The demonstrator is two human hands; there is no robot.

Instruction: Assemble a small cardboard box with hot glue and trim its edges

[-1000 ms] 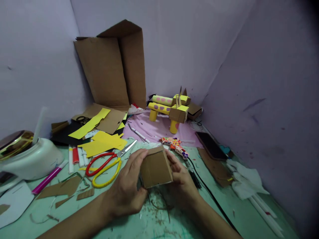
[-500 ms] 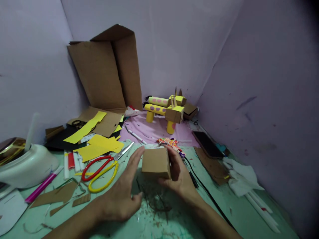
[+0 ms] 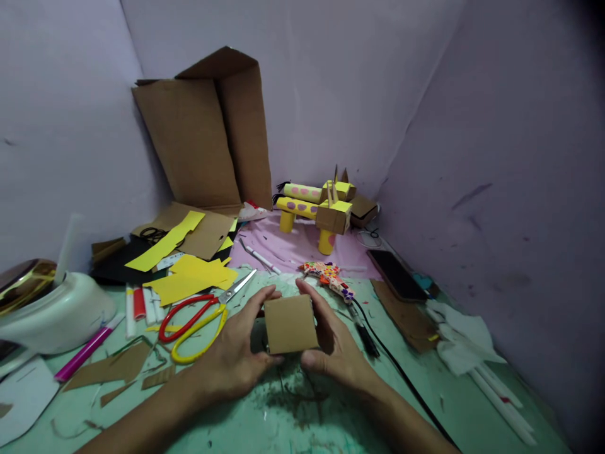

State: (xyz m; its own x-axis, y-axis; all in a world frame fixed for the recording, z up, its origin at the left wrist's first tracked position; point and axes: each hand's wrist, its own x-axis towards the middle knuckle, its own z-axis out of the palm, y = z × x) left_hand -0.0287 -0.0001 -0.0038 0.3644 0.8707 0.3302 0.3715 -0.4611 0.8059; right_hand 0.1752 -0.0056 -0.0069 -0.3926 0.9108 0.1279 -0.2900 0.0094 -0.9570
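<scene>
A small brown cardboard box [image 3: 290, 325] is held between my two hands, one flat face turned up toward me. My left hand [image 3: 241, 343] curves round its left side, fingers at the far edge and thumb at the near corner. Round the right side, my right hand [image 3: 335, 340] grips it with fingers behind and thumb at the near right corner. Just beyond the box lies a patterned glue gun [image 3: 328, 277] with a black cord. Red and yellow handled scissors [image 3: 203, 318] rest left of my left hand.
Cardboard-and-yellow-paper animal figures [image 3: 312, 208] stand at the back on pink cloth. A large folded cardboard sheet [image 3: 203, 139] leans on the wall. Left are yellow paper [image 3: 191, 280], a purple marker [image 3: 87, 350] and a white pot [image 3: 61, 315]; right, a phone [image 3: 397, 274] and white tissue [image 3: 460, 331].
My left hand has closed in on the box from the left. The box has tilted and come slightly nearer, showing a squarer face.
</scene>
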